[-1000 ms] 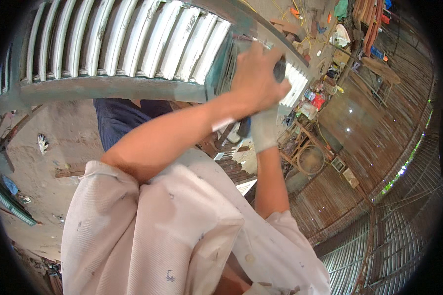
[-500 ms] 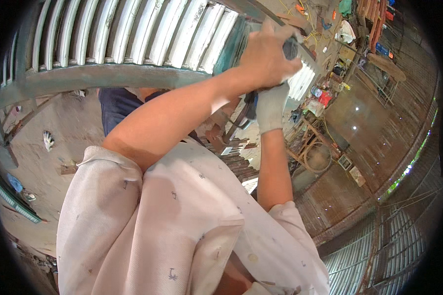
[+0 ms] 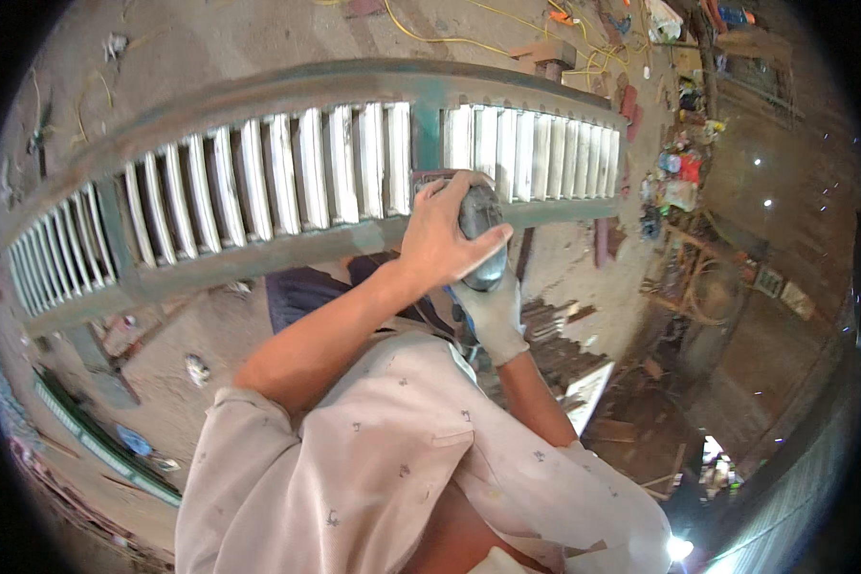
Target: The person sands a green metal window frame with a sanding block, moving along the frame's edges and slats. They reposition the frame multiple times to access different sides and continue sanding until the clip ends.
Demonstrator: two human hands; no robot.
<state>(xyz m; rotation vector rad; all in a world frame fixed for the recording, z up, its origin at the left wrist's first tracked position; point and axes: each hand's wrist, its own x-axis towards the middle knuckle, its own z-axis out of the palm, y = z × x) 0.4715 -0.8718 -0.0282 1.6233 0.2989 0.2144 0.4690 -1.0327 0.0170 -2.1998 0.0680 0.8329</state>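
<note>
A dark, rounded power sander [image 3: 482,222] rests on the near side of a long louvred shutter [image 3: 306,234], below the green crosspiece between two sections of white slats. My left hand [image 3: 442,228] is bare and wraps round the sander's front left side, its thumb lying across the body. Behind it my right hand [image 3: 496,308], in a pale work glove, grips the rear end; its fingers are mostly hidden under the tool. A reddish flat edge of the sander shows by the left fingertips.
A yellow cord [image 3: 430,38] trails over the dusty floor beyond the shutter, near a wooden block [image 3: 545,53]. Cluttered bags and bottles [image 3: 679,172] lie at the right. Stacked wood strips [image 3: 555,330] lie right of my body. Another green-framed shutter [image 3: 96,430] lies at the lower left.
My view has swung so the whole shutter shows. Both hands and the sander now appear lower and further left, nearer my body, with the grip kept.
</note>
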